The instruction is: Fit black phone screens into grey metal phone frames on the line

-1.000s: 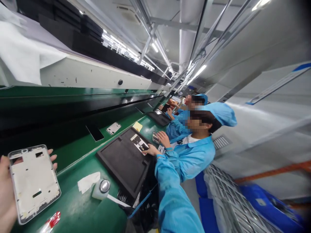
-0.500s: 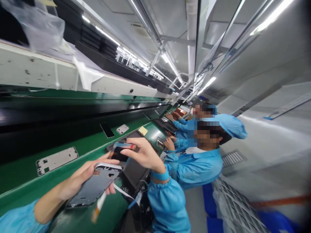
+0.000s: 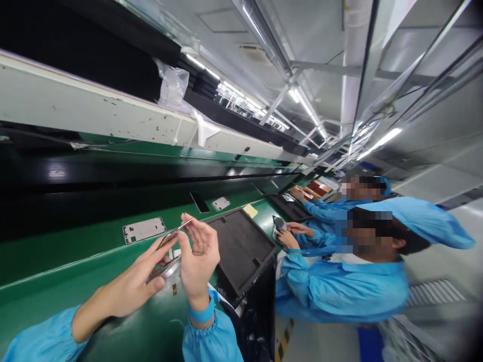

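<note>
Over the green bench (image 3: 75,274), my left hand (image 3: 123,284) grips a silver-edged phone frame (image 3: 165,270) between thumb and fingers. The frame is turned nearly edge-on, and a small brown tab (image 3: 174,289) shows below it. My right hand (image 3: 199,244) pinches a thin phone screen (image 3: 184,224), also seen edge-on, between thumb and fingers. The screen's lower end lies against my left fingers, just above the frame. Whether screen and frame touch is hidden by my fingers. To the right of my right hand lies a black tray (image 3: 241,246).
On the green strip beyond lie a pale phone frame (image 3: 143,230), a black phone screen (image 3: 199,202) and a smaller-looking frame (image 3: 221,203). A yellow note (image 3: 250,210) sits by the tray, a black bag (image 3: 260,311) below. A co-worker (image 3: 339,281) at right handles a phone part (image 3: 278,224).
The view has swung left. My right hand has turned the screen edge-on and brought it above the frame. The frame in my left hand has tilted from face-showing to nearly edge-on.
</note>
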{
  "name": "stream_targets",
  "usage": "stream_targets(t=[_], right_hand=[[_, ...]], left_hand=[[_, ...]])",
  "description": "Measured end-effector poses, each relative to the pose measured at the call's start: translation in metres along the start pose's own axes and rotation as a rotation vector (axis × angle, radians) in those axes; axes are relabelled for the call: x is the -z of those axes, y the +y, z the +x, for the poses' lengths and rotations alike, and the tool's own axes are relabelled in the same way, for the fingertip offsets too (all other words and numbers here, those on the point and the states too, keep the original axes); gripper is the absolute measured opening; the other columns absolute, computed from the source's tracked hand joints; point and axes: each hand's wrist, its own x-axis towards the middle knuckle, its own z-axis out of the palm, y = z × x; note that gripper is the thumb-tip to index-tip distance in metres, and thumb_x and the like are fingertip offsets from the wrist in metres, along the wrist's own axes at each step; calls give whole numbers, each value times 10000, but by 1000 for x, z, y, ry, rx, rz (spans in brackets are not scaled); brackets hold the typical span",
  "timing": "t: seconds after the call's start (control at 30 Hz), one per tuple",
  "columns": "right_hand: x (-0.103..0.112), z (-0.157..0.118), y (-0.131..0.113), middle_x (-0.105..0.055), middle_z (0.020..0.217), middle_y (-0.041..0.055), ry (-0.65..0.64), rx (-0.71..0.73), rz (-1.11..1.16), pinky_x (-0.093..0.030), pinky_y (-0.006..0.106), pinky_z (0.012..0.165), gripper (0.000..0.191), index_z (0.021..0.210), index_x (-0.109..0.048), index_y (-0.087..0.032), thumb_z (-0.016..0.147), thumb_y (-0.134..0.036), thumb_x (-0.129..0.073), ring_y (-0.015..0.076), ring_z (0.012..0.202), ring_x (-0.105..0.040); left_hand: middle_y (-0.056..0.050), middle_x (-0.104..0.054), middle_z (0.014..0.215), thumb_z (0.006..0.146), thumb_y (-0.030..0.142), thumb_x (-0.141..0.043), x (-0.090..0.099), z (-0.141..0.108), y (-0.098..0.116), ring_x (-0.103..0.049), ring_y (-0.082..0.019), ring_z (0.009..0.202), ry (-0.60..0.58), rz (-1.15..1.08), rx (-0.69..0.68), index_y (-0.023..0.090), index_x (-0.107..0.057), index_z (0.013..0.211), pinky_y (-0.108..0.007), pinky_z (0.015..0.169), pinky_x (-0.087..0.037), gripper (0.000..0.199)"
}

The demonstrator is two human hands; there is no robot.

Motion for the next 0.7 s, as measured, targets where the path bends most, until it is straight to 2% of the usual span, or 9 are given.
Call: stream_targets(t=[0.07, 0.17, 0.27, 0.4, 0.5, 0.57, 0.6, 0.63, 0.7], right_hand=[[-6, -2, 0, -769, 1238, 125, -27, -6, -3, -594, 463, 1072, 241, 1144, -658, -206, 959, -306, -776, 258, 1201, -745], [-12, -1, -2, -756, 1197, 108, -23, 24, -24, -583, 459, 1056, 186, 1139, -641, -217, 1008, -330, -709, 246, 1173, -737], [-15, 3, -10, -718, 1084, 71, -57, 71, -33, -577, 413, 992, 114, 1022, -617, -232, 1041, -339, -652, 216, 1079, -723], [-8, 8, -11, -658, 1050, 52, -132, 115, 28, -552, 391, 957, 200, 906, -561, -248, 1062, -368, -596, 210, 1054, -692], [10, -11, 17, -643, 1238, 85, -98, 87, -64, -499, 447, 1066, 196, 919, -534, -252, 1061, -384, -562, 250, 1238, -639], [24, -38, 50, -629, 1290, 106, -147, -51, -254, -469, 464, 1100, 197, 912, -528, -249, 1061, -379, -521, 261, 1295, -600], [30, -53, 68, -631, 1276, 116, -256, -155, -390, -458, 464, 1107, 213, 885, -534, -246, 1047, -383, -523, 266, 1294, -592], [36, -69, 86, -634, 1248, 120, -385, -233, -511, -452, 467, 1110, 234, 856, -535, -248, 1039, -391, -509, 270, 1296, -586], [43, -95, 115, -645, 1208, 137, -487, -280, -590, -427, 519, 1120, 199, 825, -566, -241, 988, -353, -579, 317, 1332, -563]], left_hand=[[-162, -124, 1804, 1023, 719, -428, 4, 0, -1, -235, -443, 1616, -7, 101, -31, 259, -211, 1736, -577, 1273, -346, 875], [-196, -112, 1798, 1034, 691, -438, 9, 2, -1, -224, -423, 1631, -13, 233, -60, 211, -215, 1730, -593, 1310, -266, 875], [-205, -143, 1789, 1042, 661, -465, 11, 3, 5, -241, -415, 1630, -21, 284, -74, 194, -247, 1718, -576, 1309, -289, 851], [-195, -236, 1767, 1027, 635, -541, 23, 4, 13, -296, -409, 1610, 18, 264, -123, 182, -369, 1677, -552, 1309, -299, 810], [-205, -443, 1662, 1015, 624, -582, 44, 2, 16, -465, -416, 1504, 240, 168, -80, 168, -564, 1558, -538, 1243, -394, 710], [-220, -683, 1386, 1004, 667, -570, 60, 0, 16, -673, -382, 1251, 426, -44, 6, 149, -570, 1552, -492, 1049, -556, 754], [-199, -753, 1221, 998, 705, -545, 67, -2, 17, -730, -352, 1102, 481, -197, 42, 138, -530, 1580, -454, 928, -601, 812], [-166, -782, 1084, 994, 745, -507, 73, -3, 18, -750, -323, 977, 497, -360, 62, 127, -486, 1607, -418, 827, -613, 870], [-128, -793, 976, 990, 798, -433, 78, -5, 22, -749, -293, 871, 448, -632, 65, 111, -443, 1624, -388, 748, -603, 935]])
